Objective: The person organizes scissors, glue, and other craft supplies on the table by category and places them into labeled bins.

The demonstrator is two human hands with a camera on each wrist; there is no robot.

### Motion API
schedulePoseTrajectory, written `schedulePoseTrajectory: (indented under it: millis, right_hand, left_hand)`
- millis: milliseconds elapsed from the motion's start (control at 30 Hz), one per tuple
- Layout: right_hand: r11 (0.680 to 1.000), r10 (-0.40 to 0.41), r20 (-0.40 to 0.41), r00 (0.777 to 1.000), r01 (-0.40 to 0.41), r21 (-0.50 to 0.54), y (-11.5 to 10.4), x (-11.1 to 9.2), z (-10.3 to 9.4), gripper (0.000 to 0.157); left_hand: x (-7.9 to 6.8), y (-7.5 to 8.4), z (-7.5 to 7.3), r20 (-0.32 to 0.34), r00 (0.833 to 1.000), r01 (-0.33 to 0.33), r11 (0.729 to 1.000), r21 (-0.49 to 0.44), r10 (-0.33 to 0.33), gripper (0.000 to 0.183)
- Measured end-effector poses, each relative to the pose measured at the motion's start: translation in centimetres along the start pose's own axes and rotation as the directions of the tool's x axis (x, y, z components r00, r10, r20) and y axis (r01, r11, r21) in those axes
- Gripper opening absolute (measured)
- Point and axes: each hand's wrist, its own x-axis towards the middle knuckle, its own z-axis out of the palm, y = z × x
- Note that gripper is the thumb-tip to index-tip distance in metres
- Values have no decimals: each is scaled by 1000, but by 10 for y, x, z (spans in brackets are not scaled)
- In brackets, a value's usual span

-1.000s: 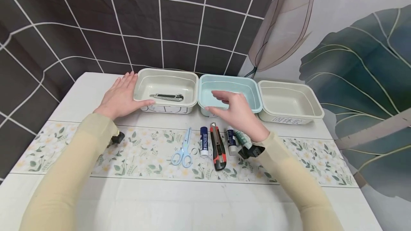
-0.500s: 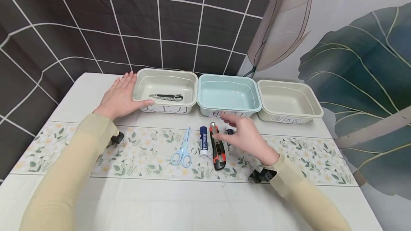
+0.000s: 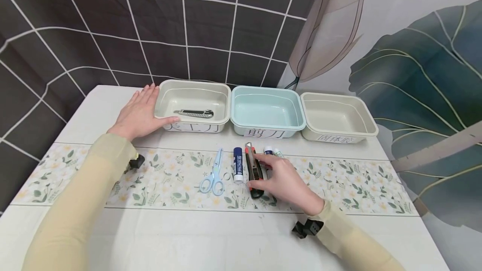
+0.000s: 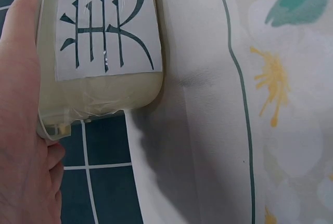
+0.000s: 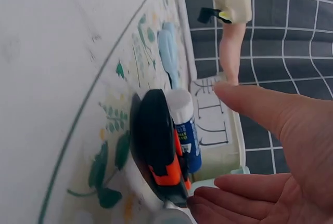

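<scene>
My left hand (image 3: 137, 114) rests spread against the left end of a beige plastic box (image 3: 177, 97), its thumb along the front rim. Inside that box lies a grey-and-black utility knife (image 3: 196, 113). Over a larger red-and-black utility knife (image 3: 253, 170) on the table hovers my right hand (image 3: 286, 181), thumb and fingers parted at the handle. The right wrist view shows the knife's dark end (image 5: 153, 125) with a gap between thumb and fingers. Left of it lie a blue glue stick (image 3: 238, 164) and light-blue scissors (image 3: 214, 177).
Beside the beige box stand a light-blue box (image 3: 267, 110) and another beige box (image 3: 337, 114), each with a lettered paper label. Two more sticks, one blue-capped (image 3: 268, 150) and one green-and-white (image 3: 278, 153), lie partly behind my right hand. A dark gridded cloth (image 3: 150, 24) hangs behind.
My right hand has come back from above the light-blue box and lowered to the red-and-black utility knife. My left hand keeps its place on the beige box.
</scene>
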Motion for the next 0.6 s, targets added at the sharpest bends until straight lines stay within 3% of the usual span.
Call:
schedulePoseTrajectory:
  millis: [167,400,600]
  right_hand:
    - [1000,9,-11,1000,-9,-9,0,-3,6,81]
    - [994,-83,-23,996,82,-66,2,-4,12,75]
    - [990,-116,12,993,116,-81,2,-5,15,74]
  left_hand:
    - [1,0,0,-1,1000,-2,1000,0,2,124]
    - [1,0,-1,-1,1000,-3,1000,1,3,124]
    - [0,0,-1,3,1000,1,1000,0,-1,124]
